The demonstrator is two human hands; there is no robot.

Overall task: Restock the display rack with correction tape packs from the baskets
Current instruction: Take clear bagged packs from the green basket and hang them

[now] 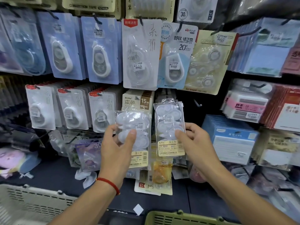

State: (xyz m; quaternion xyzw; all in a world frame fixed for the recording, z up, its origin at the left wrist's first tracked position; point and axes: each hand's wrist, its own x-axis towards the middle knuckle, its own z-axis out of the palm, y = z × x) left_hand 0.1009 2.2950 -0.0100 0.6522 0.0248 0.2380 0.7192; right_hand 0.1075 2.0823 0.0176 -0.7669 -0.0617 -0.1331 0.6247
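Head view: left hand [118,143] grips one clear correction tape pack [136,137], right hand [194,143] pinches a second pack [170,125], both raised against the crowded display rack [199,104]; grey basket [29,202] below left, green basket [178,218] beneath the wrists.

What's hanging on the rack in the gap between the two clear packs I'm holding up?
In the head view, between the left pack and the right pack, a beige 15M pack hangs behind, with dark rack backing below it.
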